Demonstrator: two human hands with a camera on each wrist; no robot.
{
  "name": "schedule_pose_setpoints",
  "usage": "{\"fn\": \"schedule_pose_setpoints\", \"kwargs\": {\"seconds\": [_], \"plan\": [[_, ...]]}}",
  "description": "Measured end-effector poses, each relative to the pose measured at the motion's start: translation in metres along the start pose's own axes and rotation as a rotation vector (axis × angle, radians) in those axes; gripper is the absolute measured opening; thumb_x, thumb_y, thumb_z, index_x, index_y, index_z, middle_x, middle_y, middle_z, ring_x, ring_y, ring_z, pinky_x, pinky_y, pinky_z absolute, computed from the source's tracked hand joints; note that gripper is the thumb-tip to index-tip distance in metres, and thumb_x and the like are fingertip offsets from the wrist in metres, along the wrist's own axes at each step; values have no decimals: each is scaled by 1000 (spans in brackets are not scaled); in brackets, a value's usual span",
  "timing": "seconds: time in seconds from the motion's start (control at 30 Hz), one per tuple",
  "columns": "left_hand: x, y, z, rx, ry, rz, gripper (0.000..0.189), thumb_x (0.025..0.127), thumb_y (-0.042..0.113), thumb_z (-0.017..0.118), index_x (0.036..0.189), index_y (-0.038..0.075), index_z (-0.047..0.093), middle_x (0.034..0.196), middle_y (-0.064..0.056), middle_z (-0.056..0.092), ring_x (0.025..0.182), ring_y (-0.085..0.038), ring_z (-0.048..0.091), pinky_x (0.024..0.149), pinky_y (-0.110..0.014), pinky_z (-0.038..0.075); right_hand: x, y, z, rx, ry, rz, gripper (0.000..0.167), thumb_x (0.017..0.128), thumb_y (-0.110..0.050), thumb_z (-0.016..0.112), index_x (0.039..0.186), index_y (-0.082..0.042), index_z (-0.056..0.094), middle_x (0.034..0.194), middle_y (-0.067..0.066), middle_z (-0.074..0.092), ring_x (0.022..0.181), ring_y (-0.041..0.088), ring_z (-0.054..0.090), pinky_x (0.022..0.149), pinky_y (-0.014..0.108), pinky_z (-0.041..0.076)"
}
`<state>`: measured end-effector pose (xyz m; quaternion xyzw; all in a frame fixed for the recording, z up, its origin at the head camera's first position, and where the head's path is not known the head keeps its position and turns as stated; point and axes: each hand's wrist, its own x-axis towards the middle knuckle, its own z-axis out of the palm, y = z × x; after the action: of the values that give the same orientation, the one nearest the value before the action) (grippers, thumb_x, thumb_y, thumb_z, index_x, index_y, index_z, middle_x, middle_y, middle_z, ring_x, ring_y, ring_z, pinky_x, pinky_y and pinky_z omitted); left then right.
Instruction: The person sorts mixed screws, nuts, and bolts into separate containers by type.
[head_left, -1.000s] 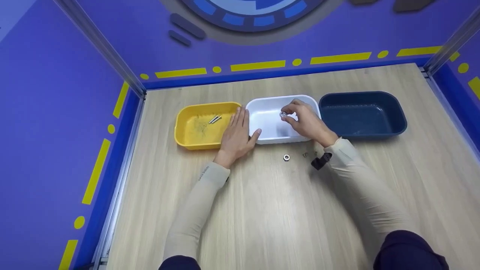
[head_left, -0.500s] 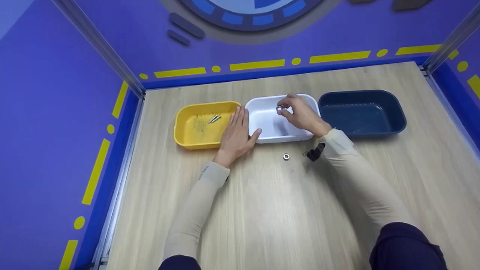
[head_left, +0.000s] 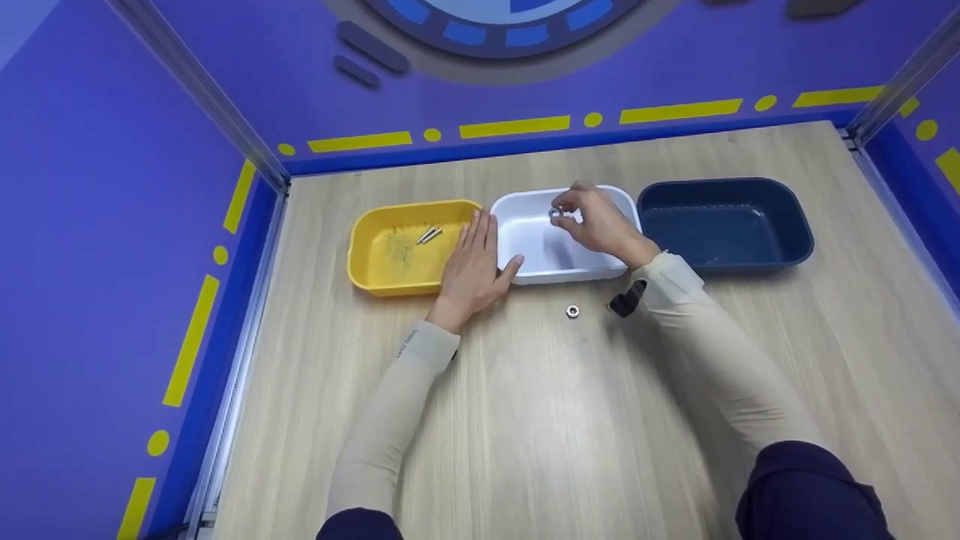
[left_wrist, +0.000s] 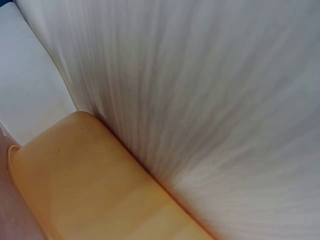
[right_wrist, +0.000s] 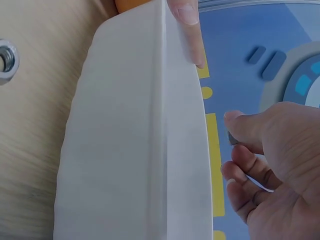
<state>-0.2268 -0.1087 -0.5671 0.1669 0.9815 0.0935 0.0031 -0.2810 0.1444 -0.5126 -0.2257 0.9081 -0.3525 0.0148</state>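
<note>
My right hand (head_left: 598, 222) pinches a metal nut (head_left: 556, 213) between thumb and fingertips, over the white tray (head_left: 568, 276). In the right wrist view only a dark edge of that nut (right_wrist: 232, 138) shows between the thumb and a finger. My left hand (head_left: 471, 268) lies with straight fingers across the adjoining rims of the yellow tray (head_left: 401, 291) and the white one, its thumb at the white tray's near rim. A second nut (head_left: 572, 311) lies on the table in front of the white tray. Metal screws (head_left: 429, 235) lie inside the yellow tray.
A dark blue tray (head_left: 724, 268) stands to the right of the white tray, and the three form a row. Blue printed panels (head_left: 525, 97) close off the back and sides of the wooden table (head_left: 540, 420).
My right hand has moved slightly left and away from me over the white tray, still pinching the nut. The small screws by the right wrist have become hidden. The left hand stays in place.
</note>
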Motion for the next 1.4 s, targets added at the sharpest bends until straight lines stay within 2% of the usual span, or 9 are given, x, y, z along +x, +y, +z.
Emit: {"fn": "schedule_pose_setpoints", "kwargs": {"seconds": [0.27, 0.5, 0.8, 1.0, 1.23, 1.4], "plan": [[-1, 0, -1, -14, -6, -8, 95, 108, 70, 25, 171, 2, 7, 180, -17, 7, 168, -27, 0, 138, -39, 1, -3, -1, -2, 2, -12, 40, 30, 103, -14, 72, 129, 1, 73, 119, 20, 65, 109, 35, 64, 96, 50, 59], [0, -1, 0, -11, 11, 8, 94, 109, 68, 25, 170, -1, 9, 180, -18, 7, 168, -28, 0, 138, -40, 2, -4, -1, -5, -6, 7, 34, 31, 103, -15, 72, 129, 3, 73, 117, 21, 66, 107, 35, 64, 93, 49, 59], [-2, -1, 0, -12, 5, -5, 95, 108, 70, 23, 171, 2, 6, 181, -16, 4, 168, -27, -1, 138, -40, 2, -9, -5, -9, 12, -26, 72, 33, 105, -17, 70, 133, 0, 71, 125, 19, 63, 113, 35, 63, 99, 51, 61], [-3, 0, -1, -25, -5, -11, 95, 108, 71, 23, 171, 3, 4, 181, -15, 3, 168, -26, -2, 137, -38, -1, -12, -5, -11, 9, -30, 56, 33, 105, -16, 69, 134, 0, 70, 126, 20, 63, 116, 38, 62, 102, 55, 60], [-3, 0, -1, -31, -7, -14, 95, 107, 72, 22, 172, 4, 4, 181, -15, 3, 168, -25, -3, 137, -37, -2, -17, -7, -14, 4, -18, 45, 32, 105, -17, 70, 133, -1, 71, 125, 20, 64, 119, 42, 63, 101, 55, 60], [-2, 0, 0, -24, -1, -10, 95, 108, 70, 24, 171, 3, 5, 181, -15, 4, 168, -25, -2, 137, -37, -1, -21, -8, -15, -14, 7, 4, 29, 103, -17, 72, 128, -1, 73, 121, 20, 66, 116, 41, 65, 100, 54, 60]]}}
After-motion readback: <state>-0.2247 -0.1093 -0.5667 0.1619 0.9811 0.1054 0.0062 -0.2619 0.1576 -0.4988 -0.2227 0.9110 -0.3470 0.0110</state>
